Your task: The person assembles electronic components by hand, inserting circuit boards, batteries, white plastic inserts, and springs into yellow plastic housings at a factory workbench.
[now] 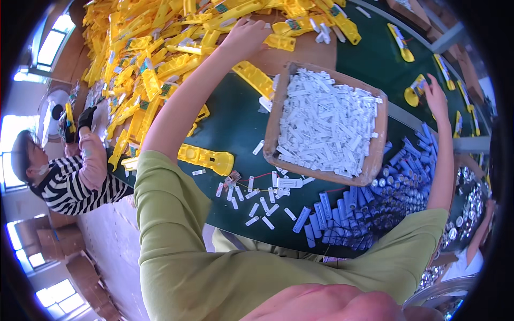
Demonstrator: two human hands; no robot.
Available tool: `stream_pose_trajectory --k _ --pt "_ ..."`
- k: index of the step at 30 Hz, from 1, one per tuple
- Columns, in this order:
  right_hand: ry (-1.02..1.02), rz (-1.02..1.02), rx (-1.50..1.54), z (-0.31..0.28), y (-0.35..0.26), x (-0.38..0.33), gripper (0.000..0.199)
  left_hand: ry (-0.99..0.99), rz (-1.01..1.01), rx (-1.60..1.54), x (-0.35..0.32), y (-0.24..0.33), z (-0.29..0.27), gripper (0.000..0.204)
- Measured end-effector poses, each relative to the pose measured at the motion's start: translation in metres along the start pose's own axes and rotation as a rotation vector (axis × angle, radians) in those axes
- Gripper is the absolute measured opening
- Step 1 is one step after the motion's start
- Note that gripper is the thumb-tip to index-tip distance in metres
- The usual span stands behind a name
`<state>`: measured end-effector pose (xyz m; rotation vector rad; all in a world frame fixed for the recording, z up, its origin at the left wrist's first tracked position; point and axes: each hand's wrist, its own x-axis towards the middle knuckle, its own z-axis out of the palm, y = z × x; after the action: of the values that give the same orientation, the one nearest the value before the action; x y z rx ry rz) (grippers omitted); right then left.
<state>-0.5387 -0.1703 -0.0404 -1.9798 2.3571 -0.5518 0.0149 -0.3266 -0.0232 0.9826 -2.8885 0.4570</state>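
Note:
At the far pile of yellow plastic housings [144, 80], my left hand [247, 38] reaches over the nearest pieces. Its fingers are partly spread, and no held thing shows. My right hand [436, 99] is out at the far right with fingers apart, beside a yellow housing with a rounded end [414, 92]. Whether it touches that piece I cannot tell. Between my arms stands a brown box [272, 123] full of small white plastic pieces [329, 123]. Blue cylindrical cells with wires [353, 208] are heaped below and right of it.
Loose white pieces [262, 203] and a yellow housing [206, 159] lie on the green table [225, 208] near me. More yellow housings [400, 43] lie along the far right, near a metal frame bar [471, 144]. A co-worker in striped clothing [75, 176] works at the left.

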Motion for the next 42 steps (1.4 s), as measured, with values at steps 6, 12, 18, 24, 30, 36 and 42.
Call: stream_pose_trajectory --k 6,12,18,24,30,36,42 --pt "0.034 -0.104 0.278 -0.072 -0.145 -0.073 0.033 0.142 -0.191 -0.416 -0.011 0.019 -0.041 0.041" --pt "-0.037 -0.445 0.641 -0.075 -0.267 -0.114 0.046 0.409 -0.222 -1.458 -0.045 0.071 -0.132 0.047" --pt "-0.351 -0.482 1.082 -0.047 -0.350 -0.167 0.058 0.626 0.006 -1.847 -0.093 0.128 -0.191 0.056" --pt "-0.013 -0.431 0.935 -0.081 -0.369 -0.200 0.041 0.612 0.089 -1.912 -0.126 0.143 -0.214 0.068" --pt "0.082 -0.663 0.884 -0.081 -0.382 -0.220 0.043 0.684 0.118 -2.114 -0.145 0.152 -0.227 0.056" --pt "-0.707 -0.284 1.469 -0.081 -0.374 -0.252 0.031 0.663 0.085 -2.029 -0.154 0.142 -0.227 0.073" --pt "-0.263 -0.225 1.578 -0.123 -0.371 -0.278 0.040 0.619 -0.330 -1.549 -0.160 0.144 -0.208 0.051"
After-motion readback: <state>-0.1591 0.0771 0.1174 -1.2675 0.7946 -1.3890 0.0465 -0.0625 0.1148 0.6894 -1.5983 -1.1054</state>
